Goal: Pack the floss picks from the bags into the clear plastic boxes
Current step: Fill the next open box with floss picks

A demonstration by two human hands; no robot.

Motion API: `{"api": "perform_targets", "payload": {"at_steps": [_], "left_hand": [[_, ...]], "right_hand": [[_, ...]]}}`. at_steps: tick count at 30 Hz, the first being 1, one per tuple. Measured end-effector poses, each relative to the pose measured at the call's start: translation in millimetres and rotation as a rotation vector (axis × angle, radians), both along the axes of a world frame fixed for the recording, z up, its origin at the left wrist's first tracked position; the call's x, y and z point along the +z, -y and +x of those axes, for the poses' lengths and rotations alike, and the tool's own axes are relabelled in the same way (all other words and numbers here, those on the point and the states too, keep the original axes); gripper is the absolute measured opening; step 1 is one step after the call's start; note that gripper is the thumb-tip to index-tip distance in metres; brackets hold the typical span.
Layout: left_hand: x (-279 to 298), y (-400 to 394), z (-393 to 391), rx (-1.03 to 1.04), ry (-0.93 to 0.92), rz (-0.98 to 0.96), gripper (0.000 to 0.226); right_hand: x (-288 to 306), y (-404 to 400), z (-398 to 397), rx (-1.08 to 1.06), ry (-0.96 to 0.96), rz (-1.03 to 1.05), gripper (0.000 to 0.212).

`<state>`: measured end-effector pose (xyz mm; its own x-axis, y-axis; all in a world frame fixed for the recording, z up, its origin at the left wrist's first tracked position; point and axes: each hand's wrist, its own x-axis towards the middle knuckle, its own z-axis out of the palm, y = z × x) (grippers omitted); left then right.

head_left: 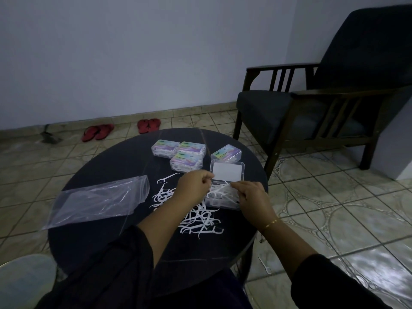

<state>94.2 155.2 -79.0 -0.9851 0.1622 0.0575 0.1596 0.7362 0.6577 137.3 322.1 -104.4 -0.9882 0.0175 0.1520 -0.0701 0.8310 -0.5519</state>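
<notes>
Both forearms reach forward over the round dark table (pixel 93 230), sleeves pushed back to the elbows. The left hand (pixel 196 184) is held knuckles up, fingers curled, pinching white floss picks at the near edge of the open clear box (pixel 223 200). The right hand (pixel 252 195) lies over the right side of that box, fingers bent down onto the picks inside it; a thin gold bracelet (pixel 270 224) sits on the wrist. Whether the right fingers actually grip a pick I cannot tell. The box lid (pixel 227 171) stands open on the far side. Loose floss picks (pixel 200 219) are scattered on the tabletop under and between the arms. An emptied clear bag (pixel 100 199) lies flat to the left, well apart from the box. Four closed, filled boxes (pixel 185 152) sit grouped at the far edge of the table. One pick (pixel 265 264) lies on the tiled floor to the right. A dark armchair (pixel 312 108) stands beyond the table
</notes>
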Motion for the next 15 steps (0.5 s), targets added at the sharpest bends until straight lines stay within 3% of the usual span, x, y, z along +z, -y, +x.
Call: {"api": "perform_targets", "payload": {"at_steps": [6,10,13,15], "left_hand": [[6.3,-7.8,-2.4,-0.156,-0.073,-0.142,0.029],[5.7,-8.5,-3.4,-0.150,-0.059,0.023,0.031],[3.7,0.8,-1.8,-0.164,-0.001,0.052,0.036],[1.6,8.2,-1.2,-0.196,-0.021,-0.132,0.055]], "right_hand": [[1.3,0.7,-0.6,0.014,-0.002,-0.018,0.038],[0.2,-0.6,-1.0,-0.033,-0.085,-0.178,0.036],[3.1,-5.5,0.6,0.003,-0.023,-0.066,0.041],[5.2,-7.1,1.4,0.034,0.030,0.044,0.049]]}}
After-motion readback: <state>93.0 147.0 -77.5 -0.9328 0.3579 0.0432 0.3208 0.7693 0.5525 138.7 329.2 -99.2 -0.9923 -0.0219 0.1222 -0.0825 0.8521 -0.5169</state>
